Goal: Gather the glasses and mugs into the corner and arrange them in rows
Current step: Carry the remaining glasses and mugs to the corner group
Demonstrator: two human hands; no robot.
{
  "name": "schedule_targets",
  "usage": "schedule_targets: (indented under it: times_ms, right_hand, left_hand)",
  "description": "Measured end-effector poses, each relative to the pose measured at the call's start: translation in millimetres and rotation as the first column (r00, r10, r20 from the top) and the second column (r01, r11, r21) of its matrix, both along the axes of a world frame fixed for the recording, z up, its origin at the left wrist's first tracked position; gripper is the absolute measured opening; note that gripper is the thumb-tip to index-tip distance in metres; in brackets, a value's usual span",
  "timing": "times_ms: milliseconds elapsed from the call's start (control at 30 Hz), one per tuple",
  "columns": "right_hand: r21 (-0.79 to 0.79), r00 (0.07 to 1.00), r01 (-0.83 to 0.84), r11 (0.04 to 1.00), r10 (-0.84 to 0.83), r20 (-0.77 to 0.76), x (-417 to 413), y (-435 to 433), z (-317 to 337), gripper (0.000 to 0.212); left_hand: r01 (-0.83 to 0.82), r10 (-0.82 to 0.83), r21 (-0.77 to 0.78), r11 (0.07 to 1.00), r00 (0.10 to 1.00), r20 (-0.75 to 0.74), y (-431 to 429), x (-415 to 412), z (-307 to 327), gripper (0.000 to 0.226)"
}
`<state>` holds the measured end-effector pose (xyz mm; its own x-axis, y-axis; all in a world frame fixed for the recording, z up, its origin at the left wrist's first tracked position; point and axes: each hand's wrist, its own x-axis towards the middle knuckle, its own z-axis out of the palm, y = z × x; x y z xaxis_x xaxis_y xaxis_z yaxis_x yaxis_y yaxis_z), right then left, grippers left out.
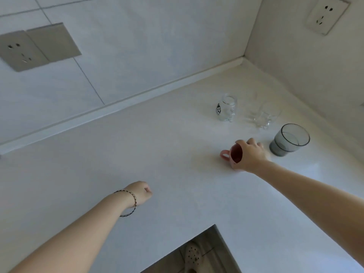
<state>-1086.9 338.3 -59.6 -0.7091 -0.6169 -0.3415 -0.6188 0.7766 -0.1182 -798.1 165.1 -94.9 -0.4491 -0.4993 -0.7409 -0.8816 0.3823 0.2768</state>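
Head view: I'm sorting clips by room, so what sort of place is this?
Likely a home kitchen: a white countertop running into a tiled corner, a wall socket above it, and a pink mug beside a grey glass.

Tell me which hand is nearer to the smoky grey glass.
Right. The right hand grips the pink mug just beside the smoky grey glass. The left hand, curled and empty, is far off toward the near edge of the counter.

The right hand [251,154] was found curled round a pink mug [236,153], arm stretched forward. The left hand [140,192] was held nearer, fingers curled into a fist.
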Motion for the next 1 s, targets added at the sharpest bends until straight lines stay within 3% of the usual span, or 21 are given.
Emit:
schedule_targets:
  times_ms: [133,333,533,667,1000]
  right_hand:
    - [-0.027,0.979,-0.197,0.98,0.198,0.038,80,-40,4,0.066]
    - [-0.08,0.876,-0.469,0.88,0.474,0.084,244,-99,16,0.071]
    - [-0.107,0.781,-0.605,0.789,0.614,0.114,420,-139,31,0.066]
    - [-0.109,0.715,-0.677,0.728,0.686,0.133,520,-160,35,0.069]
    - [-0.136,0.488,-0.848,0.512,0.855,0.175,721,-214,24,0.066]
  left_hand:
    - [-0.125,0.125,-0.016,0.992,0.992,-0.009,-3,77,4,0.014]
    - [-0.331,0.331,-0.048,0.942,0.944,-0.012,2,242,15,0.012]
    - [-0.475,0.476,-0.089,0.875,0.879,-0.018,10,423,34,0.012]
    - [-0.559,0.564,-0.113,0.822,0.825,0.024,18,528,45,0.026]
    - [-0.723,0.729,-0.099,0.684,0.683,0.05,11,706,47,0.025]
